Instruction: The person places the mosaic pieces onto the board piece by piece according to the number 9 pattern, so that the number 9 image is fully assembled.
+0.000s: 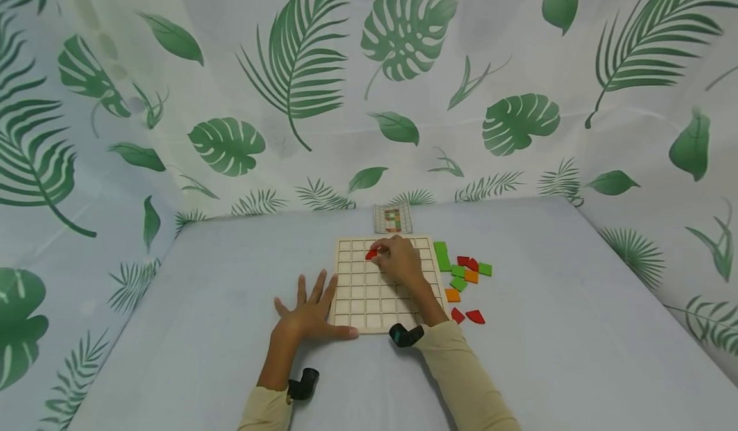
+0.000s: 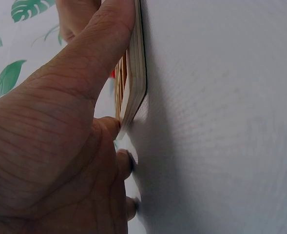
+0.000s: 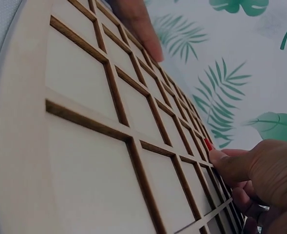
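The red piece [image 1: 370, 255] is up at the board's [image 1: 359, 307] far rows, pinched in the right hand's [image 1: 400, 262] fingertips, probably for fine control. Looks small, flat, partly hidden. Left hand's [image 1: 305, 320] fingers are spread round the near-left corner, likely steadying things. Card's [image 1: 378, 221] just behind, presumably for easy viewing.

board [image 1: 359, 301] 1; card [image 1: 393, 219] 1; red tiles [image 1: 475, 317] 5; orange tiles [image 1: 452, 295] 2; green tiles [image 1: 442, 256] 4+

On the white table [image 1: 219, 290] I saw a square wooden grid board [image 1: 358, 303], a small rectangular patterned card [image 1: 393, 218] behind it, flat red, green and orange pieces [image 1: 471, 276] at its right, a bare left hand [image 1: 308, 319] at its near-left corner.
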Action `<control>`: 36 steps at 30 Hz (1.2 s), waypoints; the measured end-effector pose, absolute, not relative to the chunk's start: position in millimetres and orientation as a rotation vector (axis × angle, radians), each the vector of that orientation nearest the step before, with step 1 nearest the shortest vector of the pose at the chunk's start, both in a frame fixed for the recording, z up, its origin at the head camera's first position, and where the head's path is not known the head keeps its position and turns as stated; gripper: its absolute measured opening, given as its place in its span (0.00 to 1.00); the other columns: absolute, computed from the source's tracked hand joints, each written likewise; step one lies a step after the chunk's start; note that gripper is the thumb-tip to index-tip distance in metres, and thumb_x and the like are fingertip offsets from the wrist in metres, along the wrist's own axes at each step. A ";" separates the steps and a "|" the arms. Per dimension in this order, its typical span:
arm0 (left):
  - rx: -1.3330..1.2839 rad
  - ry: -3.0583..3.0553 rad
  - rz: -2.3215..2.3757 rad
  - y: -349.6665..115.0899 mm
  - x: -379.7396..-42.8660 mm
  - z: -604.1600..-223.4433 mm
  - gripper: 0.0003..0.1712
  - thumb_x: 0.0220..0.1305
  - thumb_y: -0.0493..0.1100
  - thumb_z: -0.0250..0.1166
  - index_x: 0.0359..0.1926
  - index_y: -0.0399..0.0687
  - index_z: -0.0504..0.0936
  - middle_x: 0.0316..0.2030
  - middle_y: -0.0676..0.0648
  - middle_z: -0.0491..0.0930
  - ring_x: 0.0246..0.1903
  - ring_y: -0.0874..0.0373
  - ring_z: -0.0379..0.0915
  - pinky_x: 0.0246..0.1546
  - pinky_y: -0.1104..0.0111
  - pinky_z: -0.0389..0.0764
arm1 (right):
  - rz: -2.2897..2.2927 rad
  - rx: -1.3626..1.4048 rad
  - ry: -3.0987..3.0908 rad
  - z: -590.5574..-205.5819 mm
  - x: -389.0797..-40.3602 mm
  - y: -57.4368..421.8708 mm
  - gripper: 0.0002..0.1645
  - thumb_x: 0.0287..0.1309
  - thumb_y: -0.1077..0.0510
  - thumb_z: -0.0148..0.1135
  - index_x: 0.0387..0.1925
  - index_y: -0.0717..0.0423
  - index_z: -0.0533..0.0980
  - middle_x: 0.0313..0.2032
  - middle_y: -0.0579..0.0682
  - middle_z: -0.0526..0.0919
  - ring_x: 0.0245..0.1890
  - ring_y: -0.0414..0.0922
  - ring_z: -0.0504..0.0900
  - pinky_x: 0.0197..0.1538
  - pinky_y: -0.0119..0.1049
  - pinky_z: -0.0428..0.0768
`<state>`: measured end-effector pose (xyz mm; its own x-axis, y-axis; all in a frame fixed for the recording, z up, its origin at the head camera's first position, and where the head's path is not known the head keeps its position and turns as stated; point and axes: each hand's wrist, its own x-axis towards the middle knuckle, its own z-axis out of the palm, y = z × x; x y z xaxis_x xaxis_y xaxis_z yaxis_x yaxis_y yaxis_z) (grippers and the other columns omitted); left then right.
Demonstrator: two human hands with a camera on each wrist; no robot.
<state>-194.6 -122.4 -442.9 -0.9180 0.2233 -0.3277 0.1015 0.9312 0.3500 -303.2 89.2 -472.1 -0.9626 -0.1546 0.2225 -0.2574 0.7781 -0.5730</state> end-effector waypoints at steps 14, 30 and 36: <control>0.228 2.723 0.463 -122.3 -194.8 -443.0 0.69 0.45 0.77 0.67 0.79 0.57 0.41 0.79 0.46 0.33 0.75 0.34 0.21 0.57 0.21 0.36 | 1.017 0.314 -2.825 -471.0 -304.2 90.8 0.10 0.55 0.54 0.71 0.40 0.47 0.84 0.39 0.48 0.85 0.41 0.47 0.82 0.45 0.49 0.79; 0.235 2.730 0.465 -122.3 -195.0 -444.3 0.69 0.45 0.77 0.67 0.78 0.57 0.42 0.79 0.46 0.34 0.75 0.34 0.22 0.57 0.21 0.36 | 1.033 0.341 -2.833 -469.5 -302.8 93.5 0.10 0.55 0.56 0.72 0.40 0.49 0.84 0.37 0.49 0.85 0.37 0.46 0.81 0.39 0.42 0.78; 0.230 2.740 0.461 -122.7 -193.9 -445.5 0.69 0.45 0.77 0.67 0.78 0.56 0.42 0.79 0.45 0.35 0.75 0.34 0.23 0.57 0.21 0.37 | 1.007 0.375 -2.834 -470.5 -302.1 94.2 0.11 0.55 0.55 0.72 0.42 0.49 0.84 0.37 0.50 0.84 0.36 0.45 0.79 0.35 0.38 0.76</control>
<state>-193.9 -122.7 -445.5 -0.9249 0.2144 -0.3140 0.0999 0.9339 0.3434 -302.1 94.2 -470.5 -0.9633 -0.1941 0.1855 -0.2676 0.7492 -0.6058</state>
